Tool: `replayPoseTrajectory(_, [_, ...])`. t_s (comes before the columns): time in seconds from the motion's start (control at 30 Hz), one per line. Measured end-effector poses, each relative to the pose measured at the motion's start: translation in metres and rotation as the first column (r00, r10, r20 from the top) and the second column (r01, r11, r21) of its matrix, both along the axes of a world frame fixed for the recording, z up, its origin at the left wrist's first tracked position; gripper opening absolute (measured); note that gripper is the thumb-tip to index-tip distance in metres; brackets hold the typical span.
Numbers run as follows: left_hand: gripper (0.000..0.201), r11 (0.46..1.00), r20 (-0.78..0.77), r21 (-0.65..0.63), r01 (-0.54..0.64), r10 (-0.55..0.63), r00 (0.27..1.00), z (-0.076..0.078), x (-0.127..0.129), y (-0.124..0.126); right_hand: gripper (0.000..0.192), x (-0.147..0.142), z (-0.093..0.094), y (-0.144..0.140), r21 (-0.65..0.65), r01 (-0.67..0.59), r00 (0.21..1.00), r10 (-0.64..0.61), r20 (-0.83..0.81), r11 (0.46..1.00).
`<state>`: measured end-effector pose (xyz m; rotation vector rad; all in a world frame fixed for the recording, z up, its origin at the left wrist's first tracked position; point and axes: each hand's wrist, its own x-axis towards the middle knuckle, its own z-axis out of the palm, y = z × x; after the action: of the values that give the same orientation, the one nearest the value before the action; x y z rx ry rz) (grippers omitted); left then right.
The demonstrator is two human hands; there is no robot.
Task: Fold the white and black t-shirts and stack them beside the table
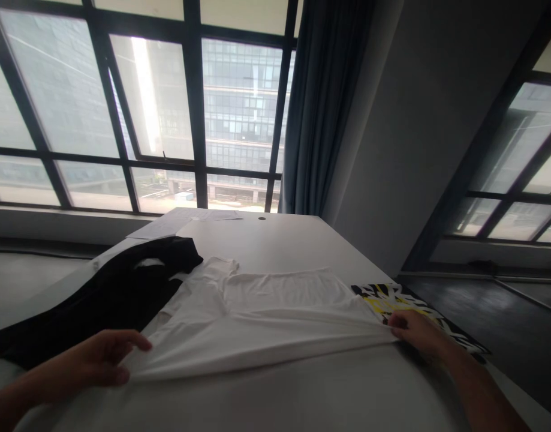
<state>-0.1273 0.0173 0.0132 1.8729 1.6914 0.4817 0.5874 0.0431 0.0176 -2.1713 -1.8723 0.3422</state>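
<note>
A white T-shirt (275,318) lies spread on the white table, its near edge pulled into a long straight fold. At that edge's right end my right hand (414,333) pinches the fabric between thumb and fingers, drawing it taut. My left hand (98,360) is beside the shirt's left end, thumb and forefinger apart with a gap between them. Whether its fingertips touch the cloth is hard to make out. One sleeve of the shirt points toward the far side.
Left of the shirt lies a black garment (108,294). A black, white and yellow patterned cloth (419,309) rests along the right edge of the table (266,240). Papers (162,226) lie at the far left, before the windows and a dark blue curtain (320,108).
</note>
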Motion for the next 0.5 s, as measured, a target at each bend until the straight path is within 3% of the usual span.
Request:
replayPoseTrajectory(0.1, [0.054,0.965,0.11,-0.21,0.158,-0.137,0.984,-0.005,-0.003,-0.004,0.01,-0.001,0.003,-0.002,-0.06,0.023,0.998,-0.019,0.057,0.998])
replayPoseTrajectory(0.2, [0.059,0.962,0.107,-0.244,0.122,-0.098,0.989,-0.006,0.01,-0.001,0.021,-0.013,0.005,0.003,0.055,0.03,0.993,-0.037,0.112,0.998])
replayPoseTrajectory(0.33, [0.06,0.999,0.047,-0.044,0.019,-0.017,0.999,0.004,0.04,0.027,0.028,-0.057,0.003,0.018,0.218,-0.105,0.993,0.089,0.082,0.97])
replayPoseTrajectory(0.5, [0.048,0.981,-0.097,0.18,0.072,-0.055,0.994,0.015,0.075,0.096,0.031,-0.12,-0.01,0.028,0.265,-0.363,0.926,0.378,-0.003,0.893])
